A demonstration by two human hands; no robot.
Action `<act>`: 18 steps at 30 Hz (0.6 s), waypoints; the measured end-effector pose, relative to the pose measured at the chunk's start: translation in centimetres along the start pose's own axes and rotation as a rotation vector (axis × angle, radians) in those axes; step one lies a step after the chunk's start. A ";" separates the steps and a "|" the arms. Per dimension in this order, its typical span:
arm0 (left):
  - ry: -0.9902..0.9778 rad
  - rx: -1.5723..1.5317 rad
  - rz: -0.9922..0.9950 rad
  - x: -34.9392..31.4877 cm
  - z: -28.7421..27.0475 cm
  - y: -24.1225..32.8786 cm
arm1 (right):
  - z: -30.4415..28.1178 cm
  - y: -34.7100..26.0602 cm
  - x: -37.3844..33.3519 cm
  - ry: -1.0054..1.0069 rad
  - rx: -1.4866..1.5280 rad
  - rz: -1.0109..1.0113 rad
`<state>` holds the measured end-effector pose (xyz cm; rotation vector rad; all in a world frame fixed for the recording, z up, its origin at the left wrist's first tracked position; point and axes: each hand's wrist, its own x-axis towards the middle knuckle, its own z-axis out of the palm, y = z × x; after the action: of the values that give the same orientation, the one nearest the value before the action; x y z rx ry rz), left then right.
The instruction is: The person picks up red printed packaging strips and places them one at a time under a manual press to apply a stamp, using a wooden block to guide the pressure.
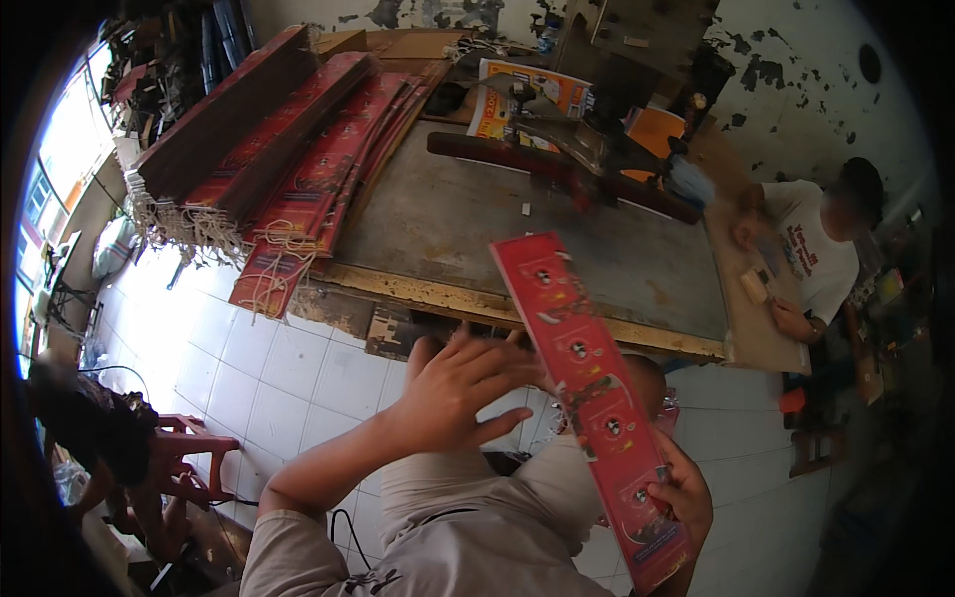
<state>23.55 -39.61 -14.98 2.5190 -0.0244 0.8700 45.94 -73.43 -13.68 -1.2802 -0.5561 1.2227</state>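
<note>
In the head view, the right hand point(684, 488) grips the lower part of one red strip point(597, 398), which hides part of the front edge of the tabletop point(428, 219). The left hand point(463, 383) is spread just beside it, contact unclear. Beyond are one red pile point(343, 164), its layers uncountable, one dark bar point(477, 154), one co-worker point(821, 249) and one red stool point(207, 443).

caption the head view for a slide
A right hand holds a red printed strip before a worktable, the open left hand close to the strip.
</note>
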 end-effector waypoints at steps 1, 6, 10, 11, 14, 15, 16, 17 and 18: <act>-0.002 -0.017 -0.004 1.1 1.4 -0.6 | -0.3 0.4 -0.9 0.055 -0.015 -0.042; 0.005 0.104 0.010 4.8 6.8 -4.0 | 0.3 3.1 2.3 0.207 -0.063 -0.119; -0.100 0.152 -0.054 5.7 7.9 -7.8 | 3.7 5.6 8.8 0.196 -0.007 -0.267; -0.097 0.165 -0.070 5.5 7.4 -8.0 | 4.3 6.0 9.9 0.187 -0.009 -0.266; -0.076 0.185 -0.098 4.9 6.4 -8.6 | 6.3 6.2 11.5 0.181 0.003 -0.261; -0.065 0.186 -0.097 4.6 6.2 -8.8 | 6.7 6.3 11.7 0.180 0.011 -0.257; -0.053 0.186 -0.095 4.5 6.1 -9.0 | 6.7 6.3 11.7 0.163 -0.002 -0.243; -0.047 0.184 -0.100 4.4 6.2 -9.1 | 6.6 6.4 11.6 0.147 -0.015 -0.228; -0.042 0.182 -0.105 4.3 6.3 -9.2 | 6.7 6.4 11.5 0.142 -0.022 -0.229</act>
<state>32.19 -33.66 -20.73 2.6796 0.1803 0.8094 41.57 -61.41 -21.12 -1.2727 -0.5958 0.9312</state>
